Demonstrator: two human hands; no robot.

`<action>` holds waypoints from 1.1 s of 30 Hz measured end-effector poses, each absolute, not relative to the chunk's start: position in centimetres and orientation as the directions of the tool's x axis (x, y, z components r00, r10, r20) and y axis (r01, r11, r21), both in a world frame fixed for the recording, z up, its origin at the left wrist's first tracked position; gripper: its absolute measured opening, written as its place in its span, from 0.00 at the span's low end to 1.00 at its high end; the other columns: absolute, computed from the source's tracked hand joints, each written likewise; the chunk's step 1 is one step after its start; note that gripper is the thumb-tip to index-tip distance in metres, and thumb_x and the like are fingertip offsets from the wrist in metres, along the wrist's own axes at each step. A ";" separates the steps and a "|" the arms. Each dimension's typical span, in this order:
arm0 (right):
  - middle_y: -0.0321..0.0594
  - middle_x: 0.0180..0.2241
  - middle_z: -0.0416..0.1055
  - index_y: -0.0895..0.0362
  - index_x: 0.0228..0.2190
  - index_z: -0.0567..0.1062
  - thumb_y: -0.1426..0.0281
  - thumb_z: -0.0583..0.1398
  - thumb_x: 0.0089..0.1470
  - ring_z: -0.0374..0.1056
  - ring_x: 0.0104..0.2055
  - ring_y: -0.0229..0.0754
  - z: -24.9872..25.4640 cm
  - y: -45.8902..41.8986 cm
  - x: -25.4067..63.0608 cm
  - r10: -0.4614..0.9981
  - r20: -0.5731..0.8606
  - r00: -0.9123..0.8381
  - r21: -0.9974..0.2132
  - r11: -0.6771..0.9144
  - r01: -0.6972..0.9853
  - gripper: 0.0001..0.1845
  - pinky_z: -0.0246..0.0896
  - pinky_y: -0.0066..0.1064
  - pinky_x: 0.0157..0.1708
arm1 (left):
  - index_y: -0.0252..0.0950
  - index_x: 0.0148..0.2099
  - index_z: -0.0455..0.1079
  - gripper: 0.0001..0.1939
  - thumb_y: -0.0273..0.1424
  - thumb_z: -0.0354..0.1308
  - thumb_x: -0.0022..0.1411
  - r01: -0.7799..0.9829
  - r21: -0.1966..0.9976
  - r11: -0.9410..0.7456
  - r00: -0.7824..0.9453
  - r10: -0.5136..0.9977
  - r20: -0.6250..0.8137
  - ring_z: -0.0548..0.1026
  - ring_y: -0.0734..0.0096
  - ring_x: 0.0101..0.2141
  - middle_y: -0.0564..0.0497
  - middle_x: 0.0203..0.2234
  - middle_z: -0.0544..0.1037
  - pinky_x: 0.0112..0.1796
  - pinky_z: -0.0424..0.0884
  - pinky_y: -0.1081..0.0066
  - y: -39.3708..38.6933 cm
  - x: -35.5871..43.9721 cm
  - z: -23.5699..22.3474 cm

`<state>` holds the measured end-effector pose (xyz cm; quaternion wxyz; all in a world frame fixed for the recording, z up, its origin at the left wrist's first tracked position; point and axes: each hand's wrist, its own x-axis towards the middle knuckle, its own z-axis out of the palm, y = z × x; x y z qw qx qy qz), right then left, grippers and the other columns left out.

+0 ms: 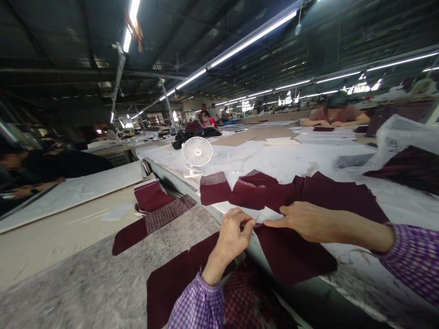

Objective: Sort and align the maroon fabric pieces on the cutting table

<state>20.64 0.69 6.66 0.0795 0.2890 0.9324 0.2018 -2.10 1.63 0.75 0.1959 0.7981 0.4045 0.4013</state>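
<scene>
A maroon fabric piece [295, 256] hangs over the table edge nearest me. My left hand [233, 235] is closed in a pinch at the upper left corner of this piece. With index finger stretched out and thumb apart, my right hand [305, 221] rests along the top edge of the same piece; its other fingers are partly hidden. Just beyond both hands lie maroon pieces with speckled grey parts [250, 189]. A fanned stack of maroon pieces [339, 194] is behind my right hand. Below my left wrist are more maroon pieces [171, 283].
A white fan [197, 153] stands by the table's inner edge. On the left table lie a maroon and speckled strip [154, 224] and a folded maroon bundle [151, 196]. Clear plastic [398, 137] covers dark fabric at right. Co-workers sit across the table [338, 112] and at left.
</scene>
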 end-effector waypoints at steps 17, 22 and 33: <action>0.34 0.22 0.68 0.48 0.57 0.66 0.88 0.50 0.45 0.62 0.22 0.36 7.1 1.1 20.1 0.485 -0.003 -0.874 0.342 0.822 0.455 0.40 0.46 0.30 0.24 | 0.38 0.37 0.74 0.10 0.29 0.51 0.67 0.508 0.470 -0.722 0.426 0.685 0.591 0.68 0.66 0.36 0.50 0.31 0.74 0.40 0.62 0.65 1.6 -2.8 -0.7; 0.35 0.23 0.69 0.48 0.57 0.66 0.87 0.51 0.44 0.62 0.22 0.36 7.1 1.1 20.0 0.478 0.013 -0.878 0.318 0.831 0.457 0.40 0.45 0.30 0.24 | 0.36 0.36 0.73 0.04 0.26 0.56 0.62 0.352 0.727 -0.590 0.307 0.806 0.506 0.70 0.67 0.37 0.50 0.31 0.74 0.42 0.65 0.66 1.9 -3.3 -0.6; 0.34 0.22 0.69 0.49 0.56 0.67 0.88 0.51 0.45 0.60 0.20 0.34 7.6 1.3 19.7 0.487 -0.034 -0.873 0.324 0.832 0.451 0.39 0.44 0.29 0.22 | 0.39 0.33 0.73 0.07 0.25 0.55 0.61 0.549 0.544 -0.635 0.356 0.766 0.535 0.69 0.66 0.35 0.52 0.30 0.73 0.40 0.61 0.64 1.3 -2.1 -0.3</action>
